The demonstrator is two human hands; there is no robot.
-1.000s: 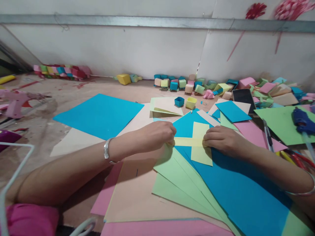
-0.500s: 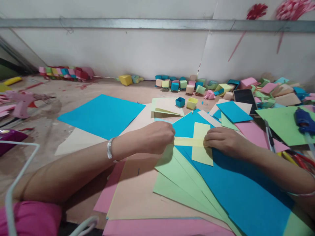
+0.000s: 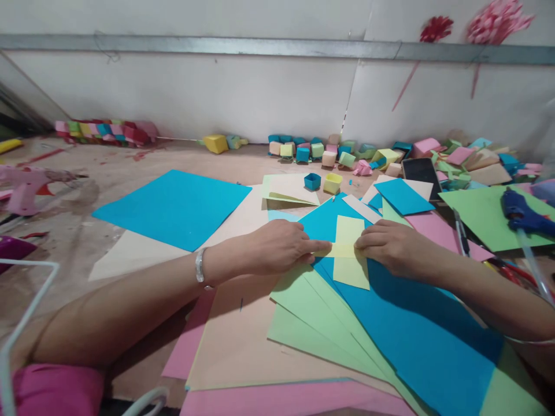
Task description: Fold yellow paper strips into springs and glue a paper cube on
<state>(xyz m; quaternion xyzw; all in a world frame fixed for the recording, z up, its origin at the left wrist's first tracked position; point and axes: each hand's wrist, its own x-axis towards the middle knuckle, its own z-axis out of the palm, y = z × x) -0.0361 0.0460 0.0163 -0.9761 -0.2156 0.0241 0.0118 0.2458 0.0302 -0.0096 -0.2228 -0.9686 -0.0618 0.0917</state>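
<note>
A pale yellow paper piece (image 3: 350, 254) with a folded cross band lies on a blue sheet (image 3: 416, 323). My left hand (image 3: 277, 247) rests on the band's left end, its fingers stretched out flat and pressing along the fold. My right hand (image 3: 390, 245) has its fingers curled and pinches the band's right end. Fanned green sheets (image 3: 312, 312) lie under and in front of the yellow piece.
Blue (image 3: 173, 205), peach (image 3: 243, 341) and pink (image 3: 295, 401) sheets cover the worktop. Two small paper boxes (image 3: 323, 182) and a row of paper cubes (image 3: 312, 149) sit behind. A phone (image 3: 420, 171), a blue glue gun (image 3: 522, 214), a pink glue gun (image 3: 26, 188) and a white wire frame (image 3: 26, 312) lie at the sides.
My left hand has opened from a pinch and slid right along the yellow band, fingers now flat on it. The visible band is shorter. My right hand has stayed in place.
</note>
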